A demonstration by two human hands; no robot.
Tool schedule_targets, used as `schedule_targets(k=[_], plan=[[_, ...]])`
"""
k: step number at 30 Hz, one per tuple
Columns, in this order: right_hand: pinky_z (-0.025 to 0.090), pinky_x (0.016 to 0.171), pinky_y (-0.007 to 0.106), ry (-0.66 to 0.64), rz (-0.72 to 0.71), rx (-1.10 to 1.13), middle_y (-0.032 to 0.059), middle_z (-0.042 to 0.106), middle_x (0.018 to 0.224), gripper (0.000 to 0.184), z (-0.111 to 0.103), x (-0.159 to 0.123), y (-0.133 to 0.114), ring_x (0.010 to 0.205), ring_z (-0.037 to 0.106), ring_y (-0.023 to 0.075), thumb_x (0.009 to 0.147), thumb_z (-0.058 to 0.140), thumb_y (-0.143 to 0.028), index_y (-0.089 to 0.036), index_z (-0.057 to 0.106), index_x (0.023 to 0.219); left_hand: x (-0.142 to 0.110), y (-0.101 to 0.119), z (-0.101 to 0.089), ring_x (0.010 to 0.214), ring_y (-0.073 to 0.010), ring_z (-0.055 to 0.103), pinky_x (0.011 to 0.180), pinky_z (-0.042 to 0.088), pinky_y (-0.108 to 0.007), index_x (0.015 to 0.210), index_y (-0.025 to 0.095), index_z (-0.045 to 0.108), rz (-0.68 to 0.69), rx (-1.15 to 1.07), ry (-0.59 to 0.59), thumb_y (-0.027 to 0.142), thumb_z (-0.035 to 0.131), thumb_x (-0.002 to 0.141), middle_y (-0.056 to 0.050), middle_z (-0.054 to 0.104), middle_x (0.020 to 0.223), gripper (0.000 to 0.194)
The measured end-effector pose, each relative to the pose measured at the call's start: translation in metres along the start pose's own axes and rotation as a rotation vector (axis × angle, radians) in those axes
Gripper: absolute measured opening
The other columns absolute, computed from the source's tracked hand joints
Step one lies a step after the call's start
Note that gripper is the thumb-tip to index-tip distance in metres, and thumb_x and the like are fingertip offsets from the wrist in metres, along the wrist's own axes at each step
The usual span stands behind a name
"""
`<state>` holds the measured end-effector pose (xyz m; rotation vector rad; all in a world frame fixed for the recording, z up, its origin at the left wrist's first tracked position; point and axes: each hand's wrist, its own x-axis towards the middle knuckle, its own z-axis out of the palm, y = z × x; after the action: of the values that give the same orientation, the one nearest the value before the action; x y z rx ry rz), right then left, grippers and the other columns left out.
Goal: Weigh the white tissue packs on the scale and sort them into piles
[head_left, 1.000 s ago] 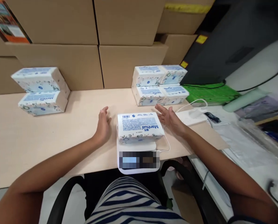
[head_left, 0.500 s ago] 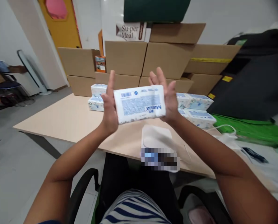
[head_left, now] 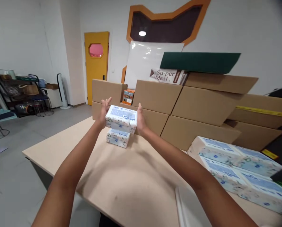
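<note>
Between my two palms a white and blue pack of tissues [head_left: 121, 119] is held by its ends, its printed top facing up. My left hand [head_left: 104, 114] presses the pack's left end, fingers pointing up and away. Against the right end lies my right hand [head_left: 141, 120], its fingers extended. Directly below, another tissue pack [head_left: 117, 138] rests on the table [head_left: 122, 176]. The held pack covers part of that lower one, and whether the two touch I cannot tell.
Several tissue packs are stacked [head_left: 240, 170] at the right of the table. Cardboard boxes [head_left: 157, 97] line its back edge, with a small orange box [head_left: 128, 96] among them. A white object [head_left: 193, 208] lies near the front edge, partly behind my right forearm.
The tissue pack has gone from in front of me to over the pack on the left side, turning its floral side toward me. My view has tilted up.
</note>
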<state>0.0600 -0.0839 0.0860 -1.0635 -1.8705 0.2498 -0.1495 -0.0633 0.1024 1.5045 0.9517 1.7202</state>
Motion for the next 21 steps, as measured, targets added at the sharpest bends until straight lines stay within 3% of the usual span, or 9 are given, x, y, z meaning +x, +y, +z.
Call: schedule_targets(k=[2, 4, 6, 8, 11, 15, 21], plan=[[0.018, 0.134, 0.071, 0.025, 0.111, -0.048, 0.0139, 0.0, 0.185, 0.096, 0.011, -0.022, 0.02, 0.171, 0.001, 0.0361, 0.099, -0.004, -0.078, -0.019, -0.013, 0.173, -0.009, -0.041, -0.001, 0.167, -0.0315, 0.029, 0.135, 0.025, -0.049, 0.148, 0.022, 0.057, -0.119, 0.09, 0.165, 0.075, 0.019, 0.104, -0.014, 0.042, 0.173, 0.079], [0.014, 0.135, 0.07, -0.057, 0.11, -0.153, 0.0168, 0.007, 0.184, 0.099, 0.016, -0.046, 0.032, 0.171, 0.003, 0.0382, 0.099, 0.018, -0.083, -0.019, 0.01, 0.174, -0.028, -0.074, -0.005, 0.165, -0.0347, 0.03, 0.135, 0.023, -0.052, 0.147, 0.019, 0.054, -0.214, 0.15, 0.255, 0.072, 0.019, 0.105, -0.018, 0.043, 0.171, 0.076], [0.018, 0.135, 0.069, -0.235, -0.011, -0.319, 0.0186, 0.024, 0.181, 0.089, 0.018, -0.063, 0.037, 0.169, 0.016, 0.0396, 0.1, 0.041, -0.077, -0.022, 0.031, 0.17, -0.05, -0.094, -0.009, 0.16, -0.0372, 0.038, 0.133, 0.028, -0.055, 0.145, 0.02, 0.053, -0.246, 0.181, 0.229, 0.073, 0.022, 0.104, -0.02, 0.048, 0.165, 0.074], [0.028, 0.132, 0.067, -0.357, -0.121, -0.437, 0.0191, 0.038, 0.174, 0.073, 0.019, -0.068, 0.038, 0.166, 0.028, 0.0399, 0.102, 0.055, -0.059, -0.023, 0.043, 0.164, -0.069, -0.104, -0.012, 0.152, -0.0359, 0.049, 0.128, 0.037, -0.052, 0.142, 0.021, 0.054, -0.221, 0.201, 0.13, 0.075, 0.028, 0.103, -0.019, 0.057, 0.157, 0.072], [0.042, 0.128, 0.061, -0.355, -0.166, -0.498, 0.0196, 0.048, 0.168, 0.061, 0.022, -0.059, 0.037, 0.161, 0.039, 0.0374, 0.102, 0.058, -0.036, -0.021, 0.049, 0.16, -0.088, -0.108, -0.013, 0.144, -0.0322, 0.055, 0.123, 0.043, -0.048, 0.144, 0.021, 0.054, -0.141, 0.215, -0.023, 0.076, 0.032, 0.103, -0.017, 0.061, 0.152, 0.071], [0.047, 0.125, 0.06, -0.341, -0.168, -0.502, 0.0212, 0.05, 0.166, 0.058, 0.03, -0.045, 0.036, 0.159, 0.044, 0.0372, 0.102, 0.058, -0.033, -0.018, 0.052, 0.158, -0.098, -0.117, -0.017, 0.147, -0.0324, 0.052, 0.125, 0.039, -0.048, 0.145, 0.02, 0.051, -0.098, 0.264, -0.086, 0.074, 0.037, 0.103, -0.018, 0.057, 0.156, 0.07], [0.042, 0.128, 0.061, -0.336, -0.146, -0.482, 0.0233, 0.042, 0.171, 0.06, 0.04, -0.045, 0.036, 0.163, 0.036, 0.0385, 0.103, 0.058, -0.031, -0.017, 0.049, 0.16, -0.095, -0.126, -0.032, 0.123, -0.0349, 0.065, 0.111, 0.049, -0.05, 0.109, 0.022, 0.063, -0.235, 0.389, -0.107, 0.077, 0.035, 0.101, -0.016, 0.075, 0.123, 0.062]])
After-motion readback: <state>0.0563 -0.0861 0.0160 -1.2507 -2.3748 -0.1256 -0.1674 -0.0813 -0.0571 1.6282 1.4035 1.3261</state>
